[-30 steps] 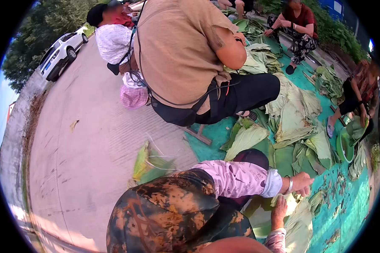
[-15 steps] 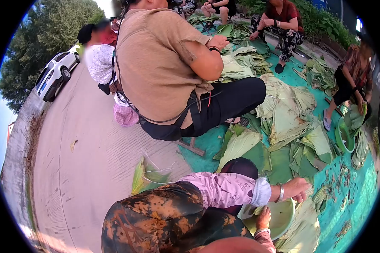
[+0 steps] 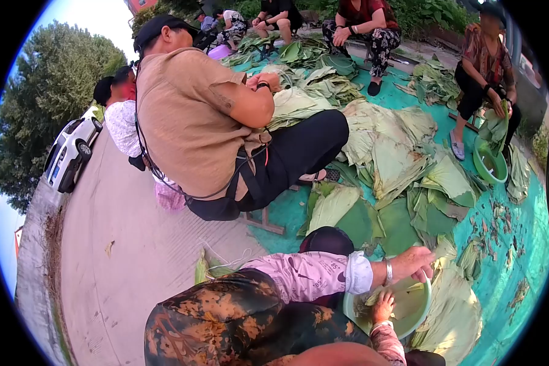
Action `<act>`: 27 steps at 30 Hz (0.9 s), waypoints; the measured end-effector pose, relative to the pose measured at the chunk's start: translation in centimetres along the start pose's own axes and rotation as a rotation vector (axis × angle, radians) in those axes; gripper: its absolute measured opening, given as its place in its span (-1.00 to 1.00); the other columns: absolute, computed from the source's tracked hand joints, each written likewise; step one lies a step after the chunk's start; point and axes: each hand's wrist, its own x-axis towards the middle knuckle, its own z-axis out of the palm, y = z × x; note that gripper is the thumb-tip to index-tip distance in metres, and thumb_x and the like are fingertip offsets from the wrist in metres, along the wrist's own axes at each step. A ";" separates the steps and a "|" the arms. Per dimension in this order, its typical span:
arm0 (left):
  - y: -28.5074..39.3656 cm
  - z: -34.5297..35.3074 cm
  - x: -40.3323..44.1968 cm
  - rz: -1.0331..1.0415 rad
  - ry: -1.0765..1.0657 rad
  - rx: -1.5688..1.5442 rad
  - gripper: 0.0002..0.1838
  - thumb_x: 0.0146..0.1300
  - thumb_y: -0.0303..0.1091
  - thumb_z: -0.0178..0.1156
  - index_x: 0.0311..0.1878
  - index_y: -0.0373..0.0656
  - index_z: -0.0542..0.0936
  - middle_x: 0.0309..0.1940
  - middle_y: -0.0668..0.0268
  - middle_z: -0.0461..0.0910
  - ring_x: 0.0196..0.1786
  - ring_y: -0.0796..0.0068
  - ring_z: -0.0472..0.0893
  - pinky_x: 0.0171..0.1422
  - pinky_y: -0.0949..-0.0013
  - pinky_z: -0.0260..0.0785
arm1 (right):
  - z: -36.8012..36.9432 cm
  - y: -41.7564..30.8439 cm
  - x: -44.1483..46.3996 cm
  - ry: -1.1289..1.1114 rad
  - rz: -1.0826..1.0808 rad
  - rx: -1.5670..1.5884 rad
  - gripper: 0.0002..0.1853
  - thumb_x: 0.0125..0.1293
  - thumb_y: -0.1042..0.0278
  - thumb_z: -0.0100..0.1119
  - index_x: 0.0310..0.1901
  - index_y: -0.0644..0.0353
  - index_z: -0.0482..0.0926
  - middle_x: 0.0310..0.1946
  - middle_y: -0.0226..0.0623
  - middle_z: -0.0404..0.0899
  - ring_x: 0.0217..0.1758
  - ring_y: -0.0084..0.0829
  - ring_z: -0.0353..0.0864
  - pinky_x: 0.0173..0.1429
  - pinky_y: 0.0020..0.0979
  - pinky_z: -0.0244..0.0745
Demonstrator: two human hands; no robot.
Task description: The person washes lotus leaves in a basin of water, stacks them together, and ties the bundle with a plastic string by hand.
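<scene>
Basin: a pale green basin (image 3: pixel 426 308) sits low in front of the person, partly hidden by the forearms; a pale leaf piece (image 3: pixel 372 298) lies inside it, next to the fingers.
Right hand: the right hand (image 3: pixel 383 306) reaches into the basin, fingers close together and slightly bent; whether they pinch the leaf piece, I cannot tell.
Left hand: the left hand (image 3: pixel 412 263), with a silver bracelet (image 3: pixel 389 272) at the wrist, is over the basin's upper edge, fingers curled; I cannot tell whether anything is between them.
Sleeve: a pink printed sleeve (image 3: pixel 311 274) covers the left forearm.
Beside the basin: a large pale leaf (image 3: pixel 454 311) spreads to its right in view.
Beyond the basin: green leaves (image 3: pixel 398 227) overlap, with a broad heap of pale leaves (image 3: pixel 387 152) behind.
Ground: a green sheet (image 3: pixel 512 277) lies under the leaves, dark scraps (image 3: pixel 497 226) scattered over it; concrete (image 3: pixel 116 268) is at left.
Neighbours: a person in a brown shirt (image 3: pixel 189 116) sits just ahead; at far right, another holds a leaf (image 3: pixel 493 128) over a second basin (image 3: pixel 501 168).
Background: a white car (image 3: pixel 70 155) stands near trees (image 3: pixel 55 91).
</scene>
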 end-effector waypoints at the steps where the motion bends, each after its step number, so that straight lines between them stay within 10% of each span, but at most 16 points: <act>1: -0.1 0.1 0.1 -0.008 -0.002 0.000 -0.57 0.27 0.04 -0.09 -0.18 -0.20 0.40 -0.40 0.27 0.57 -0.46 0.55 0.56 -0.35 0.49 0.37 | 0.1 0.0 -0.1 0.001 0.007 0.002 -0.42 0.04 0.32 -0.03 0.19 0.10 0.24 0.24 -0.08 0.11 0.30 0.00 0.03 0.19 0.14 0.08; 16: -1.5 0.0 1.3 0.005 -0.015 0.086 -0.54 0.26 0.07 -0.09 -0.22 -0.22 0.38 -0.43 0.23 0.58 -0.50 0.50 0.57 -0.39 0.47 0.37 | -1.4 -0.4 1.2 -0.150 0.050 0.121 -0.60 0.05 0.36 -0.04 0.00 0.12 0.37 -0.01 -0.19 0.30 0.08 -0.09 0.26 0.04 0.02 0.25; 27: -1.3 -0.6 1.9 0.001 0.024 0.087 -0.59 0.28 0.01 -0.12 -0.25 -0.22 0.39 -0.44 0.20 0.58 -0.52 0.47 0.57 -0.45 0.46 0.38 | -5.0 -2.9 1.3 -0.078 0.002 0.481 -0.73 0.19 0.21 -0.05 -0.24 0.24 0.48 -0.37 0.08 0.53 -0.28 0.10 0.50 -0.17 -0.02 0.38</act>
